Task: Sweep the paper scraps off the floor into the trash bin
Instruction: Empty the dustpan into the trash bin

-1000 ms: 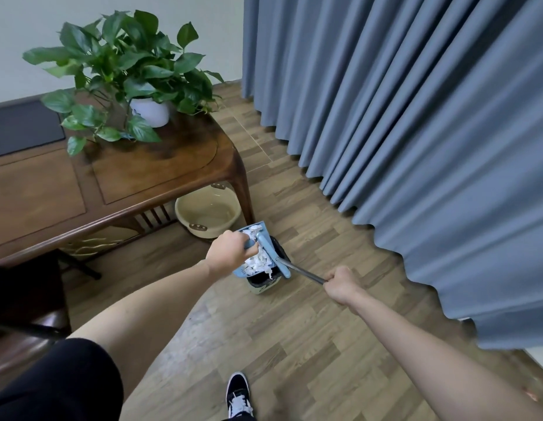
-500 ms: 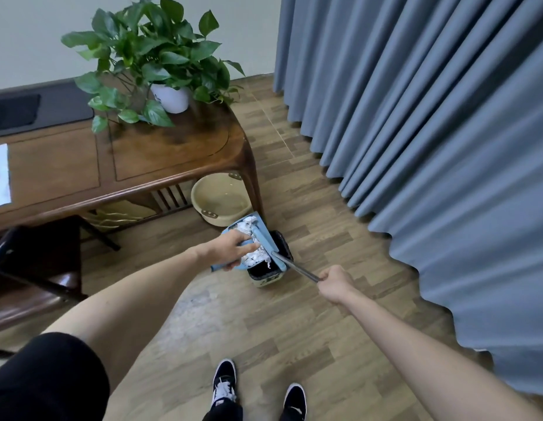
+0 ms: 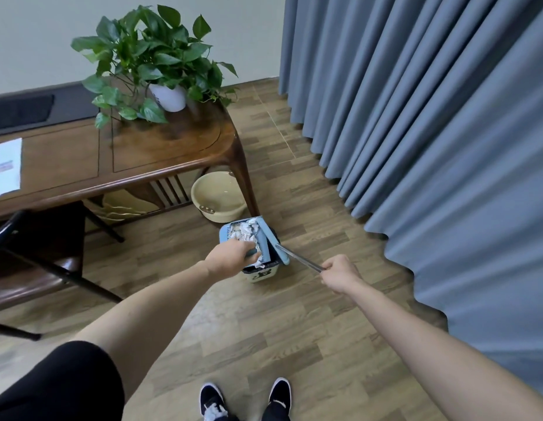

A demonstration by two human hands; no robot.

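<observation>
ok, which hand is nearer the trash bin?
Left. The left hand holds the blue dustpan right over the trash bin, at its rim. The right hand grips the metal handle off to the bin's right, clear of it.

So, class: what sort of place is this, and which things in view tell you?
Probably a home living room or study: full-length grey curtains, a dark wooden table bearing a potted plant, and wood-plank flooring.
</observation>
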